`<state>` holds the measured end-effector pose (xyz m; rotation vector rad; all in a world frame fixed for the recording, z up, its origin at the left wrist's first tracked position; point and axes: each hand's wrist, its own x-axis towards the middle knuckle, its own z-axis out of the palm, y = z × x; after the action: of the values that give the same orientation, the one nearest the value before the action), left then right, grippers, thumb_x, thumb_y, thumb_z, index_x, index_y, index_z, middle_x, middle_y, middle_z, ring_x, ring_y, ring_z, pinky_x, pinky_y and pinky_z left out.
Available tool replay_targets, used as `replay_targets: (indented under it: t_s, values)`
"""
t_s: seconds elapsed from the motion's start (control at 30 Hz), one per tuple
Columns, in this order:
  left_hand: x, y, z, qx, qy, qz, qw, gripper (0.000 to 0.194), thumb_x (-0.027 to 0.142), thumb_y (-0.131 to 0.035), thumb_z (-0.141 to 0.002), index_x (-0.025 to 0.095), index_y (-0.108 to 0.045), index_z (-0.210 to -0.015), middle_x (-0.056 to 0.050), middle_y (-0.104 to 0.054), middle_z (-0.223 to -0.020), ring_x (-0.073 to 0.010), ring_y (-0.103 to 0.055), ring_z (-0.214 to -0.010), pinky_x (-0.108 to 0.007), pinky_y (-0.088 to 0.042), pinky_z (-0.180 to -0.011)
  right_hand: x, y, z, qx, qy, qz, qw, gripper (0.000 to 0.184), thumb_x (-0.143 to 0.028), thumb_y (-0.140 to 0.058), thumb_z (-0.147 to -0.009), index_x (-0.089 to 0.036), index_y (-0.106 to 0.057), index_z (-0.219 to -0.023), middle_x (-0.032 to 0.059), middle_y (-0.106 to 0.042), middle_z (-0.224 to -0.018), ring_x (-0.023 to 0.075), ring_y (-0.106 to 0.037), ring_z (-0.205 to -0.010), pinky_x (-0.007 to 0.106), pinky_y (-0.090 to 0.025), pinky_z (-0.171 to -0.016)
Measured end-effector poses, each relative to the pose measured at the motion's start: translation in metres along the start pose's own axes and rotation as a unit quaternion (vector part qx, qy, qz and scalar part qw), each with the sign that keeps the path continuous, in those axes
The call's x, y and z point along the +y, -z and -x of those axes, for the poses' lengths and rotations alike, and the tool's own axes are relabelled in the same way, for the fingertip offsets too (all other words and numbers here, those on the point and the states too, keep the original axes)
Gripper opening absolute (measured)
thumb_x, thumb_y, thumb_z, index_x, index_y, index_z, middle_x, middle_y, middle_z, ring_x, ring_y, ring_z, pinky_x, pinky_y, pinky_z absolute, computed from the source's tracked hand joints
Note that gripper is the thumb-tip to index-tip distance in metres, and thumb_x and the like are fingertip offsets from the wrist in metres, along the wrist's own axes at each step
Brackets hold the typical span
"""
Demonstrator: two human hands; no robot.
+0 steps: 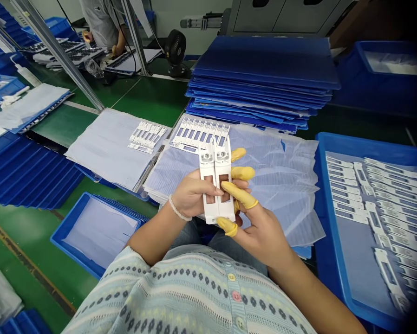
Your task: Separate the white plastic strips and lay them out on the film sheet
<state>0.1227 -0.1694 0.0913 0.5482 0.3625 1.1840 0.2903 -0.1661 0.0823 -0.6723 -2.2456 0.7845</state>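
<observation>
Two long white plastic frames [210, 211], each with a rectangular window and a small round fitting near the top, are held upright side by side in front of my body. My left hand [191, 194] grips them from the left, thumb across the front. Around the right side are the fingers of my right hand [262, 227], which wears yellow finger cots; its thumb touches the bottom end. Behind them, a row of similar white frames [194, 132] lies on a translucent sheet [278, 171]. A smaller group of white frames [147, 134] lies on the pale stack to the left.
At right, a blue tray [320, 185] holds many white frames in columns. Blue sheets [264, 60] are piled at the back beside a black fan [175, 48]. A lined blue bin [64, 232] sits low at left. A co-worker [102, 23] is across the bench.
</observation>
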Motion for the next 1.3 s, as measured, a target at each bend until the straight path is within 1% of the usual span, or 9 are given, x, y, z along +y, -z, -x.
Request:
replay_targets:
  t_s: [0.13, 0.2, 0.33, 0.5, 0.6, 0.7, 0.9, 1.17, 1.3]
  values:
    - [0.0, 0.003, -0.001, -0.009, 0.021, 0.021, 1.0, 0.035, 0.006, -0.06, -0.061, 0.016, -0.066, -0.094, -0.003, -0.071, -0.084, -0.0238, -0.068, -0.087, -0.04, -0.054, -0.082, 0.002, 0.007, 0.001, -0.053, 0.022, 0.005, 0.998, 0.066, -0.039, -0.058, -0.09, -0.03, -0.026, -0.147, -0.0038, -0.05, -0.069, 0.0131, -0.047, -0.053, 0.024, -0.043, -0.048]
    - [0.001, 0.003, -0.002, -0.007, 0.019, 0.021, 1.0, 0.034, 0.007, -0.059, -0.061, 0.016, -0.066, -0.093, -0.004, -0.07, -0.084, -0.0241, -0.068, -0.088, -0.041, -0.052, -0.084, 0.004, 0.011, 0.002, -0.029, 0.033, 0.022, 0.999, 0.064, -0.04, -0.058, -0.091, -0.03, -0.028, -0.146, -0.0036, -0.049, -0.068, 0.0138, -0.047, -0.055, 0.025, -0.043, -0.05]
    - [-0.001, -0.001, -0.003, 0.034, -0.004, 0.031, 0.999, 0.04, 0.002, -0.058, -0.057, 0.017, -0.065, -0.094, -0.002, -0.07, -0.085, -0.0208, -0.067, -0.086, -0.042, -0.047, -0.093, 0.006, 0.02, 0.006, 0.081, 0.102, 0.05, 0.99, 0.055, -0.031, -0.06, -0.09, -0.029, -0.04, -0.141, -0.0009, -0.05, -0.071, 0.0154, -0.046, -0.06, 0.029, -0.043, -0.056]
    - [-0.003, -0.006, -0.002, 0.027, -0.003, 0.044, 0.999, 0.042, -0.001, -0.057, -0.062, 0.017, -0.066, -0.099, -0.002, -0.07, -0.088, -0.0196, -0.067, -0.088, -0.041, -0.046, -0.096, -0.002, 0.021, 0.005, 0.066, 0.177, 0.146, 0.971, 0.036, -0.036, -0.053, -0.093, -0.023, -0.057, -0.127, 0.0063, -0.051, -0.083, 0.0188, -0.044, -0.07, 0.035, -0.04, -0.063]
    - [-0.003, -0.007, -0.001, 0.037, -0.006, 0.043, 0.998, 0.039, -0.001, -0.055, -0.062, 0.015, -0.067, -0.095, -0.002, -0.07, -0.087, -0.0186, -0.067, -0.087, -0.041, -0.045, -0.098, -0.008, 0.014, 0.002, 0.059, 0.183, 0.213, 0.958, 0.035, -0.043, -0.048, -0.094, -0.025, -0.064, -0.119, 0.0087, -0.053, -0.088, 0.0231, -0.044, -0.078, 0.041, -0.038, -0.072]
    - [-0.002, -0.011, -0.001, 0.041, -0.011, 0.053, 0.998, 0.04, -0.001, -0.055, -0.062, 0.014, -0.067, -0.097, -0.001, -0.069, -0.084, -0.0167, -0.066, -0.085, -0.044, -0.043, -0.101, -0.009, 0.012, 0.0, 0.056, 0.198, 0.221, 0.953, 0.034, -0.039, -0.048, -0.095, -0.027, -0.062, -0.123, 0.0087, -0.051, -0.09, 0.0246, -0.044, -0.081, 0.044, -0.036, -0.075]
    - [0.001, -0.019, -0.003, 0.058, -0.029, 0.072, 0.995, 0.072, -0.007, -0.05, -0.062, 0.024, -0.054, -0.127, 0.002, -0.067, -0.084, -0.0131, -0.064, -0.08, -0.046, -0.044, -0.1, -0.008, 0.024, -0.001, 0.077, 0.201, 0.24, 0.947, 0.037, -0.039, -0.045, -0.096, -0.033, -0.054, -0.132, 0.0081, -0.049, -0.09, 0.0243, -0.043, -0.079, 0.044, -0.036, -0.074]
    - [-0.002, -0.017, -0.005, 0.053, -0.037, 0.079, 0.995, 0.06, -0.006, -0.049, -0.065, 0.02, -0.061, -0.118, 0.0, -0.067, -0.088, -0.0134, -0.064, -0.084, -0.048, -0.044, -0.101, -0.013, 0.011, -0.003, 0.064, 0.214, 0.292, 0.93, 0.029, -0.041, -0.053, -0.092, -0.034, -0.062, -0.119, 0.0079, -0.051, -0.094, 0.0253, -0.047, -0.084, 0.045, -0.038, -0.077]
    - [-0.003, -0.021, -0.007, 0.044, -0.043, 0.08, 0.995, 0.063, -0.006, -0.049, -0.066, 0.024, -0.058, -0.121, 0.001, -0.068, -0.089, -0.0135, -0.064, -0.084, -0.047, -0.045, -0.098, -0.016, 0.012, 0.0, 0.097, 0.231, 0.247, 0.936, 0.025, -0.036, -0.051, -0.094, -0.032, -0.064, -0.115, 0.0074, -0.048, -0.095, 0.024, -0.045, -0.084, 0.045, -0.039, -0.075]
